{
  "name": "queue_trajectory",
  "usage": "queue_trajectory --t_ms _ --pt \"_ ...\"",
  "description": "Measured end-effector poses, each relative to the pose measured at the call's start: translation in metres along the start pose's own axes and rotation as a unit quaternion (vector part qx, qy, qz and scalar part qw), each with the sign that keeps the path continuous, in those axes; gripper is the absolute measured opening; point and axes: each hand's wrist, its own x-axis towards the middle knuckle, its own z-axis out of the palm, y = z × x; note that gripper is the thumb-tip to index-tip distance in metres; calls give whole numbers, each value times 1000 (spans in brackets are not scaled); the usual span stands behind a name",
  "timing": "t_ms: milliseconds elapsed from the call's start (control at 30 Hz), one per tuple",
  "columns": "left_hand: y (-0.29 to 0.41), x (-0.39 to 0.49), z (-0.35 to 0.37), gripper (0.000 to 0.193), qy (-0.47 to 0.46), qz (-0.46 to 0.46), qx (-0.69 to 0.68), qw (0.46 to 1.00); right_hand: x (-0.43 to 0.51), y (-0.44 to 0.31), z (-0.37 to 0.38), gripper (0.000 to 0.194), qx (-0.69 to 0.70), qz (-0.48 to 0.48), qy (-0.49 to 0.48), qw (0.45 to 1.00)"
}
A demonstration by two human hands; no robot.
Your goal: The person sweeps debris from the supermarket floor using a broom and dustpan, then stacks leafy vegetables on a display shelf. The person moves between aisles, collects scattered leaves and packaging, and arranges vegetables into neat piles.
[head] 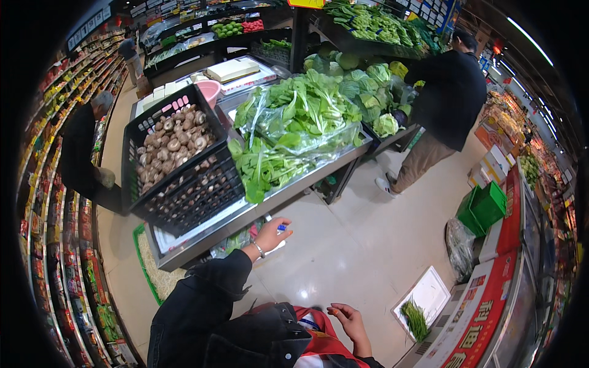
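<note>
My left hand (271, 237) is held out beside the metal edge of the vegetable stand (294, 193), fingers bent. A small blue and white item (281, 227) shows between thumb and fingers; whether it is gripped or lies behind them cannot be told. My right hand (349, 322) is low in front of my red apron (322, 333), fingers loosely curled and apart, nothing seen in it. On the stand, a black plastic crate (193, 202) of mushrooms (174, 145) sits tilted at the left. Leafy greens (299, 110), partly in clear plastic, lie to its right.
A person (448, 92) in dark clothes stands by the cabbages (368, 85); another (85, 147) bends near the left shelves. Bean sprouts (156, 267) fill a green tray at the stand's foot. Green crates (483, 207) and a white foam tray (430, 294) with green stalks are at right.
</note>
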Motion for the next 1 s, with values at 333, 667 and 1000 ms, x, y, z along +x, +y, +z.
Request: queue_trajectory --t_ms 333,667,1000 --pt "-15 207 -10 35 174 -51 9 983 243 -95 -129 21 -62 -68 -63 994" --pt "-49 376 -81 20 360 13 -19 933 490 -269 -104 23 -126 -207 -111 964" --pt "-66 480 -111 22 353 -101 -38 929 603 -293 -22 19 -305 -239 -65 919"
